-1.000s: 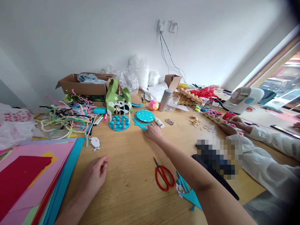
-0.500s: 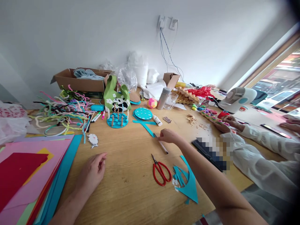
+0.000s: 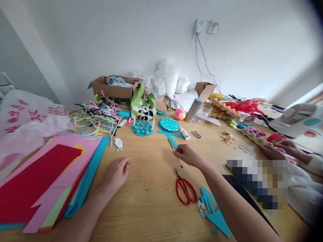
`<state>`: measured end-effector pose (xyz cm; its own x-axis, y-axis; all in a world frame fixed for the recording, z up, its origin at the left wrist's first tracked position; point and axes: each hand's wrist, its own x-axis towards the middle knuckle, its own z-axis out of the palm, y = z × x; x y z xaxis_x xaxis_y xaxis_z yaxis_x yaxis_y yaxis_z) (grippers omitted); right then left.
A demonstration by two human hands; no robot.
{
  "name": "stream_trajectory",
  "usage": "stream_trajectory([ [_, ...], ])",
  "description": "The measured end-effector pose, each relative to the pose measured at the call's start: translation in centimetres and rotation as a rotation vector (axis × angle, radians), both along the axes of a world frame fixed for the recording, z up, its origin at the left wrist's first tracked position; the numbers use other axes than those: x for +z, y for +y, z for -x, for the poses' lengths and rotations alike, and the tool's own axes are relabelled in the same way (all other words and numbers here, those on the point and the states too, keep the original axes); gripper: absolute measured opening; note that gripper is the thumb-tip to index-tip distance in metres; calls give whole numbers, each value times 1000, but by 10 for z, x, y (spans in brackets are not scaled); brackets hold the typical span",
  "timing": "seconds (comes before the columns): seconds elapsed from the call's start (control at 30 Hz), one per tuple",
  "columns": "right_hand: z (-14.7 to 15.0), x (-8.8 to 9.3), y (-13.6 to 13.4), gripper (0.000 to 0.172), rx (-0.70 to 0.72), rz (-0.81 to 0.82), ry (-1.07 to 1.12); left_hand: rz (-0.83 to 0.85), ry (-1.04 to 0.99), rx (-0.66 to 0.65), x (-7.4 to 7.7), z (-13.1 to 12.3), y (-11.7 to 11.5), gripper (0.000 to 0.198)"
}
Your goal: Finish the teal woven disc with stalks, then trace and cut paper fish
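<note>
My right hand [image 3: 188,155] is closed, pinching a slim pen [image 3: 172,145] at its middle, just above the wooden table. Near the pen's upper end lies a blue paper strip [image 3: 172,140]. Left of centre, my left hand [image 3: 118,172] rests on the table with its fingers loosely curled together and nothing visible in them. Red-handled scissors [image 3: 186,191] lie below my right hand, beside blue paper scraps [image 3: 214,213]. Farther back are a blue paper disc with white marks [image 3: 169,124], a small white glue bottle [image 3: 185,133] and a blue piece with twisted candle-like sticks [image 3: 142,128].
Coloured paper sheets [image 3: 40,168] are stacked at the left, near tangled pipe cleaners [image 3: 98,112]. A green panda bag [image 3: 143,104], a grey bottle [image 3: 194,110] and a cardboard box [image 3: 111,87] stand behind. On the right, another person's hands [image 3: 285,149] work near a white fan [image 3: 297,119].
The view has turned left, so things appear farther right. My right hand has taken the pen off the table and tilted it slightly. My left hand stays resting with its fingers curled.
</note>
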<state>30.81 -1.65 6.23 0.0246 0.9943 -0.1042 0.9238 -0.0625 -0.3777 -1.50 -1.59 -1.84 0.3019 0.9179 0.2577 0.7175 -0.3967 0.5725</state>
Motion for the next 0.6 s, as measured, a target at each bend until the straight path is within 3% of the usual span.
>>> stream_trajectory([
  [0.17, 92, 2, 28, 17, 205, 45, 189, -11, 5, 8, 5, -2, -4, 34],
  [0.33, 174, -14, 89, 26, 204, 54, 78, 1, 14, 53, 9, -2, -5, 35],
  [0.47, 210, -25, 139, 26, 96, 26, 12, 14, 23, 73, 12, 0, -6, 35],
  [0.6, 231, -30, 173, 33, 45, 17, -42, 11, 58, 63, 11, -2, -8, 33],
])
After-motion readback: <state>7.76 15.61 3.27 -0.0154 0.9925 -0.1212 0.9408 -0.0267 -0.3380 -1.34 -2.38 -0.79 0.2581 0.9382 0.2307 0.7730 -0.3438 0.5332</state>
